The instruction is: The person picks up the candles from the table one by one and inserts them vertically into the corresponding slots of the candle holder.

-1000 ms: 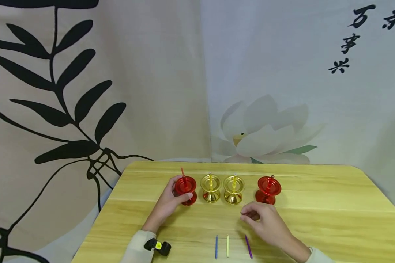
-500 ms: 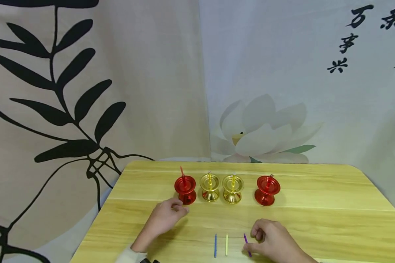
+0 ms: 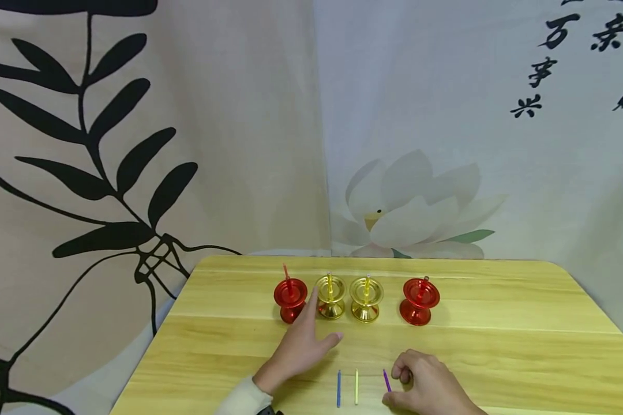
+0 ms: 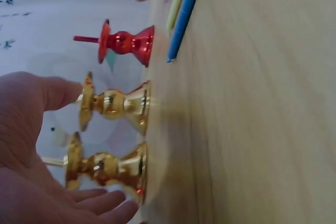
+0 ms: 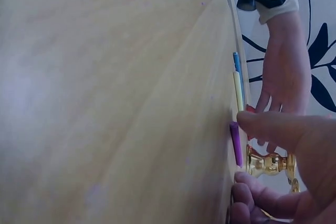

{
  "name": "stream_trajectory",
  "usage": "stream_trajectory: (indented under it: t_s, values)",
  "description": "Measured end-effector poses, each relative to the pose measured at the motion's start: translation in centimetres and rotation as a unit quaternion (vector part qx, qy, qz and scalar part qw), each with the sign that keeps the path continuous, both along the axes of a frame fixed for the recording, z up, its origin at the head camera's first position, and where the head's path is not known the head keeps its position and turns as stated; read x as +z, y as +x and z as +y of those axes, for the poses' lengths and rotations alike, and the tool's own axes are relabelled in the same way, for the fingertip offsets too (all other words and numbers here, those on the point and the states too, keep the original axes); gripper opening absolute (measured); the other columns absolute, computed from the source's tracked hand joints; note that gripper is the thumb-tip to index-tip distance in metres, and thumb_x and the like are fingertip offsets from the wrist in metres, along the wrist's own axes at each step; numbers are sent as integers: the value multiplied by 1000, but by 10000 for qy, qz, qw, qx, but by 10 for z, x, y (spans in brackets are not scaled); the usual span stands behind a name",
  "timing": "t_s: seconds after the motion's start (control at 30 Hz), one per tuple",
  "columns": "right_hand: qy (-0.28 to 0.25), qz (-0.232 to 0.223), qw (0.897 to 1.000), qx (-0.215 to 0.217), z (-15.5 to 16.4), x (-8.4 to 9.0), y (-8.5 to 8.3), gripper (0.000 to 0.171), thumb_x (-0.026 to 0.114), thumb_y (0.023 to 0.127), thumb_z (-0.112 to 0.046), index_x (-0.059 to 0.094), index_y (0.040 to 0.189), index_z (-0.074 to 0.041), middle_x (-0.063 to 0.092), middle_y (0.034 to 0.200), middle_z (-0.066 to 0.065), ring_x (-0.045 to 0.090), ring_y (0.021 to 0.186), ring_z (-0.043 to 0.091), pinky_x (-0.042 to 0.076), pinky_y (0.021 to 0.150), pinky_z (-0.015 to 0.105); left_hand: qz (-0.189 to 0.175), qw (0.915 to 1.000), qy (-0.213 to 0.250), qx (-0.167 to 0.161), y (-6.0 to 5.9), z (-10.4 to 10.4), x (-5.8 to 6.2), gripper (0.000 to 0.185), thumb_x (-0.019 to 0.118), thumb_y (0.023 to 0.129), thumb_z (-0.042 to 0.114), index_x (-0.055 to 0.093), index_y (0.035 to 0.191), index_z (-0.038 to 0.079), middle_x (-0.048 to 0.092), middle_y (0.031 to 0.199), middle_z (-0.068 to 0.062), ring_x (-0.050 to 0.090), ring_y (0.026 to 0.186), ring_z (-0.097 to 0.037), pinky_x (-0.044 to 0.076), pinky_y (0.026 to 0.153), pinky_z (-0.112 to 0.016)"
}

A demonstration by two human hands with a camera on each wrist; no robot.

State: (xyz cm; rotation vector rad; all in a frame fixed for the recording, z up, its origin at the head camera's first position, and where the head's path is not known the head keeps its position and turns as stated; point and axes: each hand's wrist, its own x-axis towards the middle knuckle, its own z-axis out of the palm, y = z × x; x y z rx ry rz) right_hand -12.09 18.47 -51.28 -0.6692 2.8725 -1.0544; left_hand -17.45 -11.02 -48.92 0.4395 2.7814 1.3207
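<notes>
In the head view my left hand reaches with spread fingers to the gap between the left red candle holder and the left gold candle holder. It grips nothing; its thumb points right. My right hand is low over the table, thumb and fingers bent around a purple candle. The right wrist view shows the thumb at one end of that candle and the fingertips by the other. A pale yellow candle and a blue candle lie to its left.
Another gold candle holder and a right red candle holder complete the row at the back of the wooden table. Thin candles stand upright in the holders. A printed curtain hangs behind the table's far edge.
My left hand let go of the left red holder, drew back, then moved right with fingers spread. My right hand came down from near the right red holder to the purple candle.
</notes>
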Motion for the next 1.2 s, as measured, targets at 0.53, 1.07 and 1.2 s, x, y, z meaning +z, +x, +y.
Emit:
stream_trajectory:
  t_s: [0.53,1.07,1.2]
  values:
    - [-544,-184,9972,474,11,-1,1,30,100,76,-15,73,87,-21,60,79,-20,54,73,-3,52,63,23,160,9945,626,829,-46,32,-12,102,77,103,38,14,174,2,42,165,-35,51,142,-56,44,112,-72]
    - [-634,-578,9934,765,13,10,0,21,91,81,-2,79,81,-19,63,70,-22,56,66,-6,51,57,22,64,9899,1145,835,-48,32,-14,87,78,101,43,33,162,1,56,150,-34,54,141,-48,44,114,-69]
    - [-577,-428,9934,893,13,11,-2,22,89,80,1,79,80,-18,63,70,-23,55,66,-6,51,56,22,22,9902,1148,794,-46,30,-13,86,78,101,43,33,162,1,54,152,-35,52,143,-48,43,114,-70]
